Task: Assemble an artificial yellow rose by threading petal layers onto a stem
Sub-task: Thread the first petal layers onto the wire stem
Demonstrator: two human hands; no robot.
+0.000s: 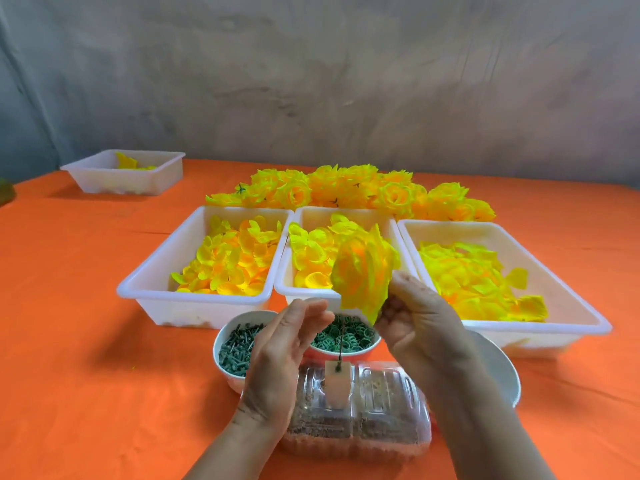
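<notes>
My right hand (412,320) grips a yellow and orange rose head of stacked petal layers (363,268) from underneath and holds it tilted above the bowls. My left hand (284,348) is just left of it, palm turned toward the flower, fingers straight and holding nothing. Below the hands a thin dark stem (341,344) stands upright from a taped patch on a clear box of brown sand (381,420). The stem is bare.
Three white trays of loose yellow petals stand in a row: left (194,306), middle (311,216), right (502,228). Finished roses (363,192) are piled behind them. A bowl of green pegs (235,348), a bowl of green rings (349,337), a white plate (502,368) and a far tray (104,178) sit on the orange cloth.
</notes>
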